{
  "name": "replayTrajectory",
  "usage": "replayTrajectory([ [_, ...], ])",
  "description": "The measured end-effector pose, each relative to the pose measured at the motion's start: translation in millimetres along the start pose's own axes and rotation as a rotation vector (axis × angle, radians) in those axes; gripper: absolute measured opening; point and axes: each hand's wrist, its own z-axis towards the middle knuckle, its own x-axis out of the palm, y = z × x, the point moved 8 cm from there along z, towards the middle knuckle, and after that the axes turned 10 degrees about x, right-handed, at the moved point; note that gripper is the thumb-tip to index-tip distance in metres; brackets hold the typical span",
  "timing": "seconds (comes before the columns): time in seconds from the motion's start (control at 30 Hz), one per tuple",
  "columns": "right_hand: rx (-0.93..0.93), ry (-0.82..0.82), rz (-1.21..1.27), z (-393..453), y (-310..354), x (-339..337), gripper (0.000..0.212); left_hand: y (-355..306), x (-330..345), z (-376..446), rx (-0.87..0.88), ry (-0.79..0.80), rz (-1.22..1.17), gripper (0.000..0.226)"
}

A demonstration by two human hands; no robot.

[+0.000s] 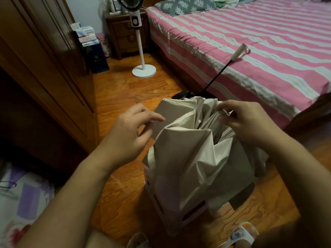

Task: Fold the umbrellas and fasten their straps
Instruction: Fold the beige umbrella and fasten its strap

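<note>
Lying between hands [130, 129] [249, 120] — umbrella [193, 158], crumpled

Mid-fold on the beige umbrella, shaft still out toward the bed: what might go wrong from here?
1. The right hand pinches only one fold of the beige fabric umbrella canopy; the other pleats hang loose and may bunch unevenly.
2. The black extended shaft with its pale handle lies against the pink striped bed and could snag the sheet.
3. The left hand barely touches the canopy, so it may slide off the pink stool.

Crumpled beige umbrella [195, 158], shaft [217, 76] extended
</note>
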Motion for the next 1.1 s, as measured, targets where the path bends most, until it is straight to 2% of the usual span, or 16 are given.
replayTrajectory([
  [0.07, -0.030, -0.010, 0.015, -2, 5, -5, 0.025, 15, 1, -5, -0.128, 0.011, -0.118, 0.031],
  [0.13, -0.046, -0.011, 0.016, -3, 8, -8, 0.024, 20, 12, -11, -0.184, 0.122, -0.203, 0.044],
  [0.23, -0.070, -0.024, -0.018, -4, 10, -11, 0.026, 11, 34, -16, -0.152, 0.282, -0.283, 0.064],
  [0.3, -0.087, -0.042, -0.026, -4, 12, -11, 0.025, 1, 44, -16, -0.099, 0.330, -0.259, 0.067],
  [0.37, -0.099, -0.054, -0.039, -4, 14, -10, 0.024, -10, 52, -16, -0.058, 0.363, -0.171, 0.065],
  [0.47, -0.121, -0.070, -0.082, -4, 20, -6, 0.024, -24, 61, -13, -0.030, 0.396, 0.105, 0.056],
  [0.57, -0.137, -0.084, -0.100, -3, 21, -4, 0.024, -19, 64, -12, -0.114, 0.406, 0.272, 0.040],
  [0.67, -0.112, -0.078, -0.088, -1, 10, -9, 0.025, 9, 58, -24, -0.277, 0.502, 0.206, 0.039],
  [0.73, -0.087, -0.077, -0.087, 0, 2, -14, 0.026, 15, 54, -27, -0.258, 0.533, 0.139, 0.033],
  [0.8, -0.072, -0.076, -0.089, 0, -2, -18, 0.027, 12, 44, -25, -0.207, 0.446, 0.128, 0.025],
  [0.87, -0.061, -0.073, -0.091, -1, -4, -20, 0.027, 6, 35, -21, -0.163, 0.292, 0.093, 0.023],
  [0.97, -0.034, -0.055, -0.073, -3, -8, -23, 0.028, -1, 26, -18, -0.118, 0.066, -0.075, 0.030],
  [1.03, -0.024, -0.044, -0.058, -4, -9, -24, 0.029, 10, 30, -18, -0.274, -0.041, -0.339, 0.041],
  [1.1, -0.004, -0.033, -0.028, -3, -9, -22, 0.028, 26, 53, -25, -0.486, 0.048, -0.550, 0.057],
])
